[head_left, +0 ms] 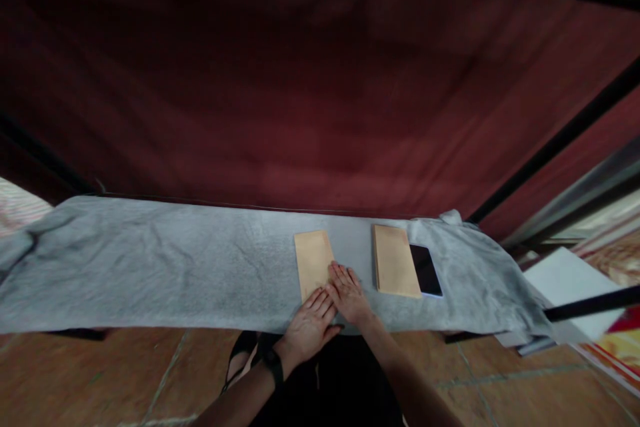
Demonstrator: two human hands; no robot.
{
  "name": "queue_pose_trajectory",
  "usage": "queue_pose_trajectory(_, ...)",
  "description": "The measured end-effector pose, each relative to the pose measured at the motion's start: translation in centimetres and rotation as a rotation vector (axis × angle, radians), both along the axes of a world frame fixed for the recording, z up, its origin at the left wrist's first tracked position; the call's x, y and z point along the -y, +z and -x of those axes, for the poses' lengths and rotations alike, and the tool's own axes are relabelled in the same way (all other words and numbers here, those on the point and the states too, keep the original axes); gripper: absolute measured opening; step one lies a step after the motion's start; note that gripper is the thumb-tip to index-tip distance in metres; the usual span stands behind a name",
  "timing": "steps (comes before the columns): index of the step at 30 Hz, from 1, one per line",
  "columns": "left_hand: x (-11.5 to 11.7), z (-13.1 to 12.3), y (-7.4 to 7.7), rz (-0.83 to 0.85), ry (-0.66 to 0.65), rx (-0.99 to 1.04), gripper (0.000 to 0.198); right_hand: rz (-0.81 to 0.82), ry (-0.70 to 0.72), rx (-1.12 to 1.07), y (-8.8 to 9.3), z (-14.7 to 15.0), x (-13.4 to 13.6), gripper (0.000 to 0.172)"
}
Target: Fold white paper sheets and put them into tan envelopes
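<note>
A tan paper envelope (313,257) lies flat on the grey cloth, its near end covered by my hands. My left hand (311,325), with a dark band on the wrist, rests flat over the near edge, fingers stretched out. Touching it, my right hand (351,295) lies flat along the envelope's right side, its fingers extended and pointing away from me. Neither hand grips anything. To the right sits a stack of similar tan envelopes (397,260), with a dark-screened phone (427,270) beside it, partly tucked against its right edge.
The grey cloth (150,260) covers a long narrow table, wrinkled at both ends. A dark red curtain (300,113) hangs behind it. Black frame bars (555,147) slant down at the right, near a white board (570,287). Tiled floor (145,373) shows below.
</note>
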State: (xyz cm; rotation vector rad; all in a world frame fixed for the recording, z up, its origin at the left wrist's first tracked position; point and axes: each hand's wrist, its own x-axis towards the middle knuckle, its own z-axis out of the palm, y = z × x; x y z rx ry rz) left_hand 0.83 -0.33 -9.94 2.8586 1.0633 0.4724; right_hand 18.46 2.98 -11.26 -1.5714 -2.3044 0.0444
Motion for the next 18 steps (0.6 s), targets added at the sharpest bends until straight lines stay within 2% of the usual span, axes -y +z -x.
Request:
queue_pose_trajectory(5,0.5,0.4,-0.2,-0.006,-0.016,0.0,0.057,-0.044,0.01,-0.005,0.6,-0.9,2.9,0.052)
queue_pose_trajectory(10,0.8,0.5,0.6,0.036,0.001,0.063,0.055,-0.025,0.088,-0.018,1.2,-2.2,5.3,0.054)
queue_pose_trajectory(14,0.6,0.3,1.1,0.091,0.053,0.07,0.048,0.013,0.153,-0.006,1.3,-3.1,6.6,0.054)
queue_pose_trajectory(18,-0.4,-0.5,0.6,0.084,0.115,0.014,0.053,0.036,0.136,-0.03,1.5,-3.2,7.0,0.051)
